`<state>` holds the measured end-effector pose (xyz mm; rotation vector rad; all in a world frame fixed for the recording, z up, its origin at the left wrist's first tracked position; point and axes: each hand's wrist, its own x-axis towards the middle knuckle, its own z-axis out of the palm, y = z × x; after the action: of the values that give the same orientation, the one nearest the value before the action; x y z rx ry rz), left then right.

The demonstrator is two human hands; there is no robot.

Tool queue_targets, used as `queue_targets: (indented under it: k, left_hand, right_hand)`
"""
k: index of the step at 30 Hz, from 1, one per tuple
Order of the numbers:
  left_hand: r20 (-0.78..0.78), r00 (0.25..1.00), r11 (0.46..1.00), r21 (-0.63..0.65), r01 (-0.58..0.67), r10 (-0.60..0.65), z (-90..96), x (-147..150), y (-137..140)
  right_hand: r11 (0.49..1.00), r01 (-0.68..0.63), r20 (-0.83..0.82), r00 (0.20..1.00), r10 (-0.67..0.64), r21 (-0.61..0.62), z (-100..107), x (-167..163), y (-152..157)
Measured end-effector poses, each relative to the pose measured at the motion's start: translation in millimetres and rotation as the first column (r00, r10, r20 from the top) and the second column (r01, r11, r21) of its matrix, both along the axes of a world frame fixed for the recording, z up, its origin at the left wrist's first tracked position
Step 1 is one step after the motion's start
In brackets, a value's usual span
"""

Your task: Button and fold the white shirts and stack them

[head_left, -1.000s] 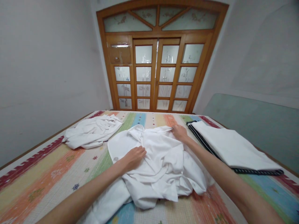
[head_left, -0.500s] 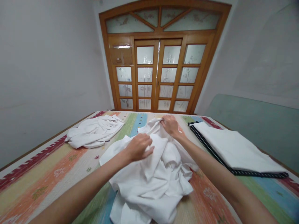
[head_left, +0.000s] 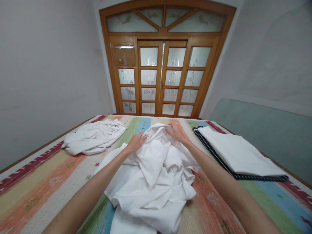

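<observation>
A rumpled white cloth (head_left: 153, 182) lies in loose folds across the middle of the bed-like surface in front of me, its far edge raised a little. My right hand (head_left: 177, 132) is closed on that far edge at its right side. On the left of the same edge, my left hand (head_left: 136, 142) has its fingers bent around the fabric; the fingertips are partly hidden. Both forearms reach forward over the cloth's sides.
Another crumpled white cloth (head_left: 95, 136) lies at the far left. To the right, a flat folded white cloth (head_left: 243, 152) rests on dark striped fabric (head_left: 215, 156). A striped colourful cover (head_left: 56, 175) spreads underneath. A pale green panel (head_left: 263, 130) stands along the right side; wooden doors (head_left: 161, 78) are behind.
My left hand has moved forward and left from above the cloth to its far edge. My right hand still holds the edge. The view has shifted slightly.
</observation>
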<state>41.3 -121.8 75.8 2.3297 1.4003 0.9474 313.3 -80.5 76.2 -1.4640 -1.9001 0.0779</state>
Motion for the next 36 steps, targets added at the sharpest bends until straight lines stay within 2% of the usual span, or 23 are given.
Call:
queue_targets:
  k: [3, 6, 8, 10, 14, 16, 18, 20, 23, 27, 30, 33, 36]
  left_hand:
    - [0.088, 0.996, 1.000, 0.001, -0.001, 0.001, 4.5, -6, 2]
    - [0.178, 0.984, 1.000, -0.025, -0.013, 0.017, 7.2, -14, 4]
    - [0.231, 0.972, 0.998, -0.052, -0.022, 0.034, 7.7, -20, 5]
    - [0.254, 0.965, 0.997, -0.065, -0.051, 0.066, 7.7, -26, 10]
    - [0.237, 0.947, 0.976, -0.064, -0.207, 0.217, 9.1, -39, 26]
    - [0.240, 0.916, 0.946, -0.099, -0.307, 0.322, 10.3, -45, 35]
    - [0.238, 0.884, 0.915, -0.136, -0.379, 0.402, 11.6, -49, 43]
    - [0.223, 0.881, 0.909, -0.114, -0.401, 0.417, 12.9, -51, 48]
    - [0.143, 0.938, 0.947, 0.010, -0.320, 0.315, 15.9, -52, 55]
    - [-0.024, 0.986, 0.983, 0.084, -0.161, 0.163, 21.8, -51, 61]
    - [-0.057, 0.993, 0.992, 0.085, -0.099, 0.104, 24.0, -51, 64]
    - [-0.038, 0.997, 0.994, 0.085, -0.068, 0.072, 21.3, -55, 67]
    - [-0.059, 0.998, 0.998, 0.051, -0.034, 0.037, 16.1, -61, 69]
  right_hand:
    - [0.988, 0.052, -0.142, 0.987, -0.072, -0.144, -22, 12, 12]
    - [0.959, 0.063, -0.165, 0.980, -0.112, -0.278, -38, 20, 20]
    - [0.950, 0.080, -0.145, 0.981, -0.129, -0.301, -42, 23, 22]
    - [0.952, 0.146, -0.103, 0.978, -0.179, -0.269, -42, 24, 22]
    - [0.963, 0.229, 0.092, 0.972, -0.218, -0.141, -29, 26, 16]
    - [0.975, 0.198, 0.247, 0.954, -0.169, -0.100, -19, 29, 12]
    - [0.983, 0.165, 0.417, 0.902, -0.115, -0.085, -9, 34, 8]
    - [0.986, 0.144, 0.558, 0.827, -0.071, -0.088, -1, 40, 4]
    - [0.988, 0.126, 0.658, 0.752, -0.034, -0.093, 6, 52, 2]
    - [0.989, 0.071, 0.623, 0.782, 0.026, -0.130, 7, 72, 4]
    - [0.980, 0.039, 0.536, 0.841, 0.072, -0.193, 2, 88, 7]
    - [0.972, -0.025, 0.402, 0.908, 0.120, -0.234, -6, 102, 8]
    - [0.968, -0.102, 0.188, 0.971, 0.147, -0.228, -16, 113, 6]
